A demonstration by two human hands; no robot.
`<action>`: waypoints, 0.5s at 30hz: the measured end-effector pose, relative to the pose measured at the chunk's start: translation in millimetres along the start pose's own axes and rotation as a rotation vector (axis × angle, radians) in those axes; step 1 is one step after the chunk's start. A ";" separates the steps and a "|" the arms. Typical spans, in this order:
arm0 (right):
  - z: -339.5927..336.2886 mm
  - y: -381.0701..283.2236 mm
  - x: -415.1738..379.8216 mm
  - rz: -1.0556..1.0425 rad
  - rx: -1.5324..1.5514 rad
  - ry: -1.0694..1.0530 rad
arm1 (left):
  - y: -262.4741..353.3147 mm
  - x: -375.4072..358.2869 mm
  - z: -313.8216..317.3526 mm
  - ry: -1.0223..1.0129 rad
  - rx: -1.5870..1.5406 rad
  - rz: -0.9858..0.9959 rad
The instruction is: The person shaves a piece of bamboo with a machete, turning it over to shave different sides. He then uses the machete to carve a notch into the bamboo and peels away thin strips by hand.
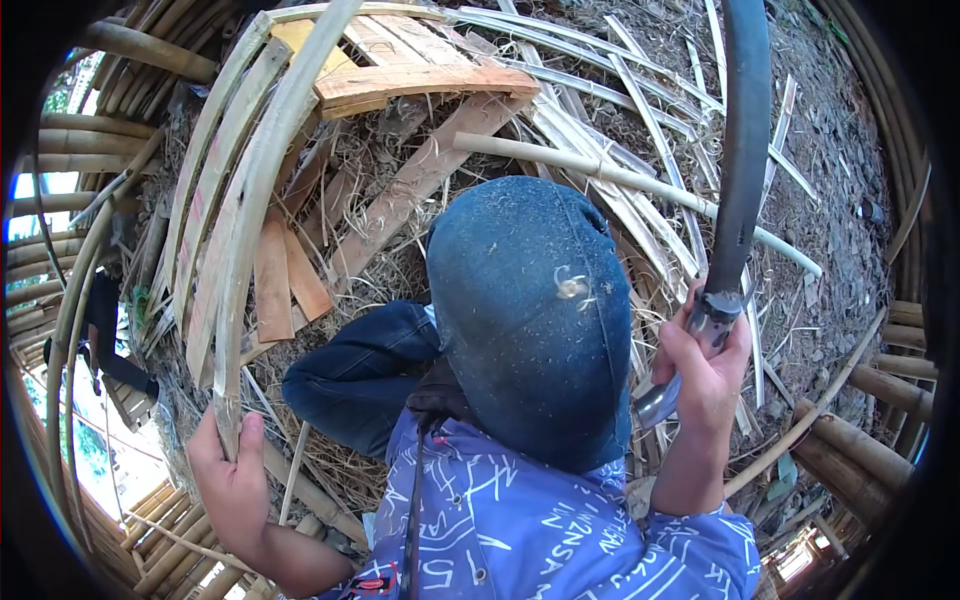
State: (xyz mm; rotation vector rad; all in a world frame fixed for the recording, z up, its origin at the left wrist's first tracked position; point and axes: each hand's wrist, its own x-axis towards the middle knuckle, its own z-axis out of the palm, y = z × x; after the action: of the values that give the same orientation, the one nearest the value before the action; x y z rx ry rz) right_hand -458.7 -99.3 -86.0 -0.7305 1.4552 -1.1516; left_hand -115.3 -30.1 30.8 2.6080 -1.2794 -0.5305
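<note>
My left hand point(230, 475) is closed round the near end of a long pale strip of wood or bamboo point(243, 220), thumb against its side. The strip rises away from me past a wooden crate-like frame point(420, 82). On the other side, my right hand point(705, 360) is wrapped round the grey, metallic-looking handle of a machete point(745, 130). Its long dark blade points upward and away, apart from the strip. Between the two hands is my bent knee point(530, 310) in dark jeans, dusted with shavings.
Long split strips point(640, 110) lie across the ground at the far side. A round pale pole point(600, 170) crosses them. Short boards point(272, 285) and curly shavings lie near the frame. Bamboo poles point(865, 450) stand at right and left. Another person's dark-clothed leg point(115, 350) shows at left.
</note>
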 end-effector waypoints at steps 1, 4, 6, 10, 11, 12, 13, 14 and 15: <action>0.7 -0.6 0.5 0.011 0.005 0.003 | 3.4 1.2 -2.7 -0.109 -0.052 -0.078; -0.3 1.3 1.9 0.004 0.050 0.007 | 7.3 -0.4 -0.6 -0.062 -0.060 -0.020; -1.0 1.4 2.3 0.014 0.040 0.023 | -9.9 -1.7 5.4 0.027 -0.004 0.080; -0.5 -0.6 1.5 0.013 0.044 0.059 | -39.8 5.0 17.9 0.229 0.113 0.414; -0.6 -0.5 1.0 0.010 0.047 0.057 | -31.8 5.8 16.7 0.234 0.113 0.415; -0.4 0.1 0.9 0.023 0.086 0.060 | -15.2 7.4 15.9 0.030 -0.001 0.355; 0.6 0.5 1.2 0.033 0.127 0.059 | -0.2 8.2 17.2 -0.169 -0.114 0.293; 0.5 1.4 0.8 0.005 0.082 0.053 | 6.7 7.6 28.7 -0.125 -0.162 0.234; 0.3 2.3 2.0 -0.006 0.090 0.045 | 5.9 10.0 31.9 -0.110 -0.163 0.238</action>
State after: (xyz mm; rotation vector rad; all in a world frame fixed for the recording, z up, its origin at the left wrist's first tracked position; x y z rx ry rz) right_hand -458.6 -100.4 -88.8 -0.6501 1.4297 -1.2370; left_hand -126.5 -42.0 1.1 2.2837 -1.4875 -0.7097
